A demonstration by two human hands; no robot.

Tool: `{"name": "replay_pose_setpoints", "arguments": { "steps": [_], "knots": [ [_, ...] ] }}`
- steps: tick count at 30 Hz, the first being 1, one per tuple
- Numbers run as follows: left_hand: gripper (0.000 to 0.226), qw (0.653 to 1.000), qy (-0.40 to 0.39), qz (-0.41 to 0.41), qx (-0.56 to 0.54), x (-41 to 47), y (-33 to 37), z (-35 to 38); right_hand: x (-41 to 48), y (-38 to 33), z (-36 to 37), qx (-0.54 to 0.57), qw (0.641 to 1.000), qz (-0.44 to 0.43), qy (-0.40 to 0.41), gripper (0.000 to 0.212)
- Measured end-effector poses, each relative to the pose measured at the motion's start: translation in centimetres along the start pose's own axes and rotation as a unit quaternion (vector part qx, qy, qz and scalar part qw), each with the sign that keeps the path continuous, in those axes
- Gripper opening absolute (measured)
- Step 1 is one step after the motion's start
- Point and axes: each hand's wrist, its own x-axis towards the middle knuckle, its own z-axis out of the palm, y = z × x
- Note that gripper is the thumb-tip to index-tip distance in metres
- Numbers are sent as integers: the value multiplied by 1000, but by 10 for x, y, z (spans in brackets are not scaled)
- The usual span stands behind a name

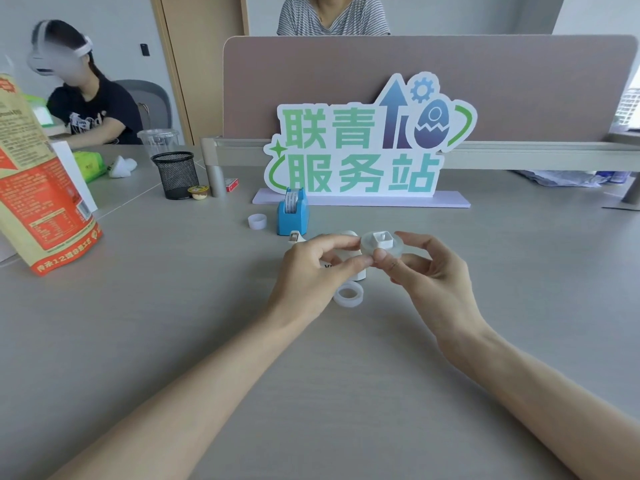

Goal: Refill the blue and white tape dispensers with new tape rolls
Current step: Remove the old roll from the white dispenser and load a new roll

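Note:
Both my hands hold a translucent tape roll point(381, 244) with a white square-hubbed core in it, raised above the table's middle. My left hand point(311, 271) pinches its left edge; my right hand point(426, 268) grips its right side and underside. Behind my left hand the white dispenser point(349, 237) stands, mostly hidden. The blue dispenser point(292, 214) stands farther back with a tape roll seated in it. A second translucent roll point(349, 294) lies flat on the table below my hands. A small empty white ring point(257, 221) sits left of the blue dispenser.
A large cut-out sign point(367, 147) stands behind the dispensers against a desk divider point(519, 81). At the left are an orange food bag point(34, 188), a black mesh pen cup point(176, 174) and a clear plastic cup point(158, 140). Two people sit beyond.

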Motion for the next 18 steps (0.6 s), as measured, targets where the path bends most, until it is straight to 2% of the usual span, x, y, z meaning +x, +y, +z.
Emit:
{"name": "replay_pose_setpoints", "arguments": {
  "steps": [5, 10, 18],
  "knots": [
    [14, 999, 24, 33, 18, -2, 2, 1, 2, 3, 1, 9, 1000, 4, 13, 45],
    [5, 999, 31, 30, 16, -1, 0, 1, 3, 5, 1, 12, 1000, -1, 20, 43],
    [19, 1000, 3, -14, -2, 3, -7, 2, 2, 5, 1, -25, 999, -32, 24, 53]
  ]
}}
